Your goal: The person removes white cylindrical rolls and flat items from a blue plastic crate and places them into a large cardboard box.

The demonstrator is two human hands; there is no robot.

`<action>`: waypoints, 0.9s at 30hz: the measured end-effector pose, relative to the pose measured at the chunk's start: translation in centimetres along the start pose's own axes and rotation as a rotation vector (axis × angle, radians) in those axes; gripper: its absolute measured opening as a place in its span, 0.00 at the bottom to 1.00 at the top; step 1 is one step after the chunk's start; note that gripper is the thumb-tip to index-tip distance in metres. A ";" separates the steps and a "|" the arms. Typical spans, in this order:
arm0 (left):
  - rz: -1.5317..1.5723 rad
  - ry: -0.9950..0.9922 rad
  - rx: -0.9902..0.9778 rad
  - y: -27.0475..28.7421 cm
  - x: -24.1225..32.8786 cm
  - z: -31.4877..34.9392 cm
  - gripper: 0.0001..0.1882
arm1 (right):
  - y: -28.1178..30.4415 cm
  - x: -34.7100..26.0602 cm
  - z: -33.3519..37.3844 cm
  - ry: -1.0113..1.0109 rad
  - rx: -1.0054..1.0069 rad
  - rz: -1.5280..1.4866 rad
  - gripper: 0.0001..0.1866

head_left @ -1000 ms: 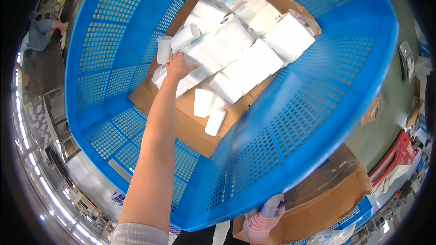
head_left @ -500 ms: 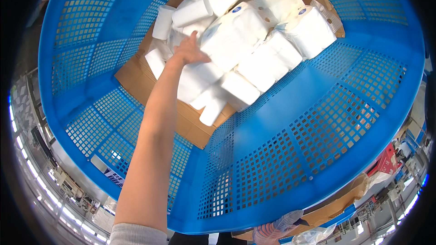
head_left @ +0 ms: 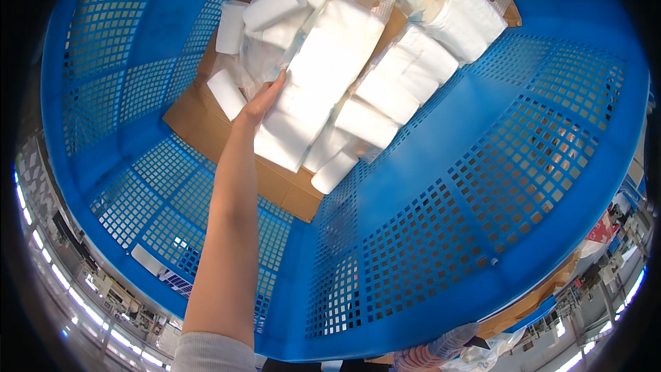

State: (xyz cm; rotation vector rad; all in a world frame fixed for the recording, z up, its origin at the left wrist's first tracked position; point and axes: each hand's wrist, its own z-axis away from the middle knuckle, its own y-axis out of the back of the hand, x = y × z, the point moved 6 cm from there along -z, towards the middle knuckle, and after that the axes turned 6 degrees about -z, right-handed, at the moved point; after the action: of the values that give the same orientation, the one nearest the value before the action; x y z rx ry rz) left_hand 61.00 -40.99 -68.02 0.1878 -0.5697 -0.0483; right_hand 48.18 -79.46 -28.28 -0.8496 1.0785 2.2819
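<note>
My left hand [head_left: 264,98] reaches deep into a large blue basket [head_left: 427,165] and grips the left side of a long white pack of paper rolls [head_left: 323,62]. The thumb lies along the edge of the pack; the other fingers are hidden behind it. Clear wrap with punched holes shows at its far end. Other wrapped rolls [head_left: 406,72] lie close on its right, and loose-looking white rolls [head_left: 275,5] on its left. At the near rim, a grey and orange striped knit shape [head_left: 430,350] may be my right hand in a glove; its fingers cannot be made out.
Brown cardboard [head_left: 200,124] lines the basket floor beneath the packs. High perforated walls surround the load. Another wrapped pack [head_left: 465,21] sits at the far right. Outside the near right rim are a cardboard box edge [head_left: 537,296] and clear plastic.
My left hand has closed on the long pack's left side. The pack has turned and shifted nearer, its blue label no longer showing. The striped shape has moved slightly right.
</note>
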 end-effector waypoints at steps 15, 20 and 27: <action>-0.119 -0.435 -0.203 -2.8 8.4 10.9 0.49 | -2.5 -0.6 0.8 -0.255 -0.038 -0.487 0.29; 0.356 0.096 -0.359 -3.7 8.5 17.8 0.45 | -3.7 -2.8 0.4 0.134 -0.204 -0.108 0.23; 0.606 0.339 -0.476 0.4 12.5 36.0 0.38 | -3.2 -10.9 0.3 0.129 -0.768 0.274 0.31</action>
State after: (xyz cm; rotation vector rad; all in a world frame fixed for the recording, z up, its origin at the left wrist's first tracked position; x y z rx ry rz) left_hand 52.12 -47.71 -31.59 -0.4370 -0.2455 0.4266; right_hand 57.71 -79.06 -22.05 -1.1944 0.3402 2.9594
